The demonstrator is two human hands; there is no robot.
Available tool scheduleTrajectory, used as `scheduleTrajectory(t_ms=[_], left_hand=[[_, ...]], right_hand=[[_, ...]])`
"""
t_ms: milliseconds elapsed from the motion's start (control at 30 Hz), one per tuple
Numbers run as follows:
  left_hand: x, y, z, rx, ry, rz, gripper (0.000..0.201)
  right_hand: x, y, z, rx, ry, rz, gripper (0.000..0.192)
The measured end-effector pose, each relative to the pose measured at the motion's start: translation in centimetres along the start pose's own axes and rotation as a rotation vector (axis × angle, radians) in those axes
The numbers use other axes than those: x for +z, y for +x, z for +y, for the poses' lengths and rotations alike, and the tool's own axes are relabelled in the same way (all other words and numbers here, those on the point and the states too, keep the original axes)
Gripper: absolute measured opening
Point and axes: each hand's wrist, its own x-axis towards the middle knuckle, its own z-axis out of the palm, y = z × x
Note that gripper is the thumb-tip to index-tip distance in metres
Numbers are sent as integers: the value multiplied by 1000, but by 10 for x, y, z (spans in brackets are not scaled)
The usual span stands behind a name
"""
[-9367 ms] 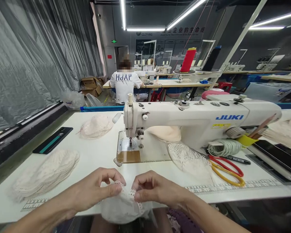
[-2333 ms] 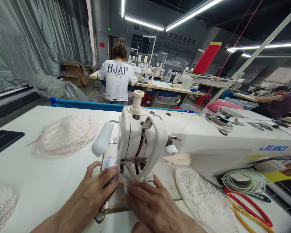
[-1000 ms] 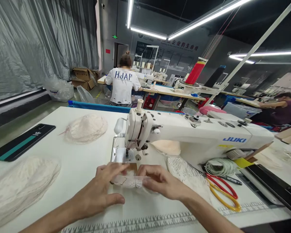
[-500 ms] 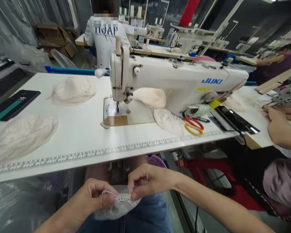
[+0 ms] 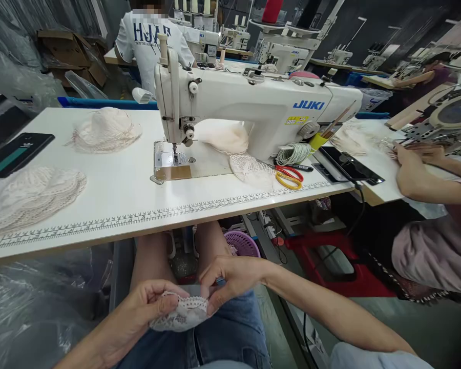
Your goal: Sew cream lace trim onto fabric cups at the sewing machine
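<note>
Nearest the camera, over a lap in blue denim, the left hand and the right hand both pinch a small lace piece: white, soft and crumpled, with a scalloped openwork edge running between the fingertips. The left hand's fingers curl closed around its bulk; the right hand's thumb and forefinger grip the edge. The piece sits below the front edge of the surface, well apart from the machine.

Along that front edge of the white, smooth surface runs a printed ruler strip of fine tick marks. At the left lies a flat stack of lace pieces, ribbed and rounded; beyond it a black phone with a teal band. A second domed lace pile lies further back.

In the middle stands a white sewing machine with "JUKI" in blue letters on its arm and a small yellow label beneath. Under the arm rests a pale padded cup, with a net-like lace piece in front. Beside these lie red-and-yellow-handled scissors and a coil of white cord.

At the right, a co-worker's hand rests on the surface. Farther back sits a person in a white shirt reading "HJAF".
</note>
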Motion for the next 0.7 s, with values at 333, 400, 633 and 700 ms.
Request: scheduleTrajectory(t_ms=[333, 400, 633, 700], left_hand=[[12, -10, 4, 77, 242, -22, 41], [9, -11, 4, 84, 269, 3, 42], [-6, -11, -1, 17, 184, 77, 42], [-9, -12, 0, 12, 137, 87, 39]], right_hand=[[17, -4, -10, 17, -26, 167, 23], [15, -3, -8, 25, -22, 158, 23], [2, -2, 0, 50, 53, 63, 28], [0, -3, 2, 75, 54, 60, 30]])
